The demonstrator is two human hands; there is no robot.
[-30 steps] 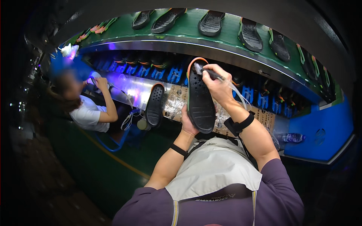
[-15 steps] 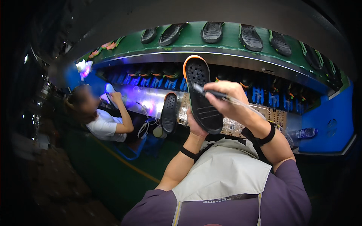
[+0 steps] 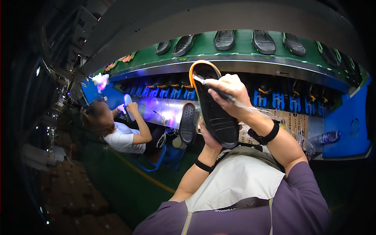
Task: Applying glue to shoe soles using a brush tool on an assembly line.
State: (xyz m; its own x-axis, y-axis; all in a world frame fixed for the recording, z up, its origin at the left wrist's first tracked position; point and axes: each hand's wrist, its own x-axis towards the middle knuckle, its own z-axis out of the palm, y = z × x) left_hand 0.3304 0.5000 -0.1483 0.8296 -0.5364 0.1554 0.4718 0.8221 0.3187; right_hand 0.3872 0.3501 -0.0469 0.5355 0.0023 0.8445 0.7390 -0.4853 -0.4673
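Note:
My left hand (image 3: pixel 211 138) is closed round the lower left side of a black shoe sole (image 3: pixel 218 121) with an orange rim at its far end. The sole is held up in front of me, tilted, its hollow inner face toward me. In my right hand (image 3: pixel 232 94) is a brush (image 3: pixel 199 78), gripped like a pen, with a dark handle and a clear tube running back along the forearm. The brush's pale bristles are at the sole's orange-rimmed far end, by the left inner edge. A second black sole (image 3: pixel 187 124) rests on the bench to the left.
Several black soles (image 3: pixel 263 42) lie on a green conveyor belt (image 3: pixel 243 47) above. Below it stands a row of blue holders (image 3: pixel 278 101). Patterned cardboard (image 3: pixel 288 122) and a plastic bottle (image 3: pixel 329 136) are at the right. A co-worker (image 3: pixel 124 135) sits at the left under violet light.
My right hand has moved the brush from the middle of the sole up to its orange-rimmed far end. The view has shifted slightly, and the sole is tilted a little differently.

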